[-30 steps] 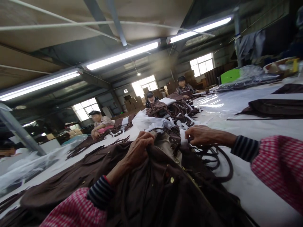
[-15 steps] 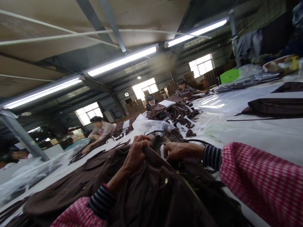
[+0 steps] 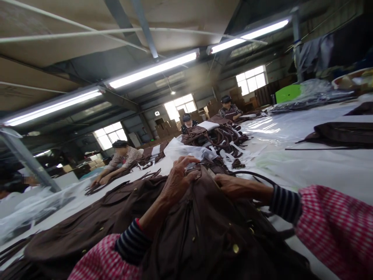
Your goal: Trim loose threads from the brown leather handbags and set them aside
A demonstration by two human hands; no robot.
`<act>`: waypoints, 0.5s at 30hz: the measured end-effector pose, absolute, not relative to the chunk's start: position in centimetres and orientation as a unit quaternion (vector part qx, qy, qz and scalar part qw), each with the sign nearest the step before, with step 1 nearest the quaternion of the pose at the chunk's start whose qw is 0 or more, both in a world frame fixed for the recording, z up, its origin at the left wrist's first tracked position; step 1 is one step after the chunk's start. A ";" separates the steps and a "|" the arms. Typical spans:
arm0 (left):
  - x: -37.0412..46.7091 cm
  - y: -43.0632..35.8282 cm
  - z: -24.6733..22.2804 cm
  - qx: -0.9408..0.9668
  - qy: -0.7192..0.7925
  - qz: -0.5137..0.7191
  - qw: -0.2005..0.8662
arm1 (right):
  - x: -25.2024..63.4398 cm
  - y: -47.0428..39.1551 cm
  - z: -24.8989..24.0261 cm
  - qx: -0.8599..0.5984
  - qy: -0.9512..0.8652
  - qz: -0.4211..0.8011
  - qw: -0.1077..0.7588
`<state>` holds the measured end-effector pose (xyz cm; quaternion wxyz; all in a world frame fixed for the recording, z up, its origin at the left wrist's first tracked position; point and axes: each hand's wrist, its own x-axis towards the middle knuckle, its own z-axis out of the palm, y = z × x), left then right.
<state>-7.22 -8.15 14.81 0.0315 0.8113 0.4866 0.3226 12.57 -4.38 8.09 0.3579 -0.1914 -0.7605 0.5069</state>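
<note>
A dark brown fabric bag (image 3: 206, 221) with brass-coloured fittings stands in front of me, its upper edge between my two hands. My left hand (image 3: 181, 177) is closed on the top edge at the left, thumb on the near side. At the right of the same edge is my right hand (image 3: 231, 184), its fingers curled over the rim and partly hidden by the cloth. Another brown bag (image 3: 96, 221) lies flat to the left, beside my left forearm.
Beyond my hands, brown bags with straps (image 3: 215, 136) are heaped near white plastic sheeting (image 3: 183, 149). Brown pieces (image 3: 344, 134) lie on the white table (image 3: 305, 165) at right. Several co-workers are across the table; one person (image 3: 122, 155) handles brown straps at left.
The bag's front has swung up, and the long zip seen before is now out of sight. My right hand has come out of the opening, away from a white strip, to the rim.
</note>
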 end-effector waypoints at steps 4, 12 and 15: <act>-6.5 -8.0 9.1 0.848 0.501 0.170 0.001 | 16.2 -1.8 6.7 -0.353 -0.746 0.478 0.301; -5.9 -3.5 9.2 0.821 0.546 0.120 0.118 | 16.1 0.6 5.4 -0.454 -0.683 0.415 0.394; -6.0 0.9 11.8 0.717 0.660 0.197 0.106 | 15.4 2.2 5.1 -0.459 -0.671 0.400 0.423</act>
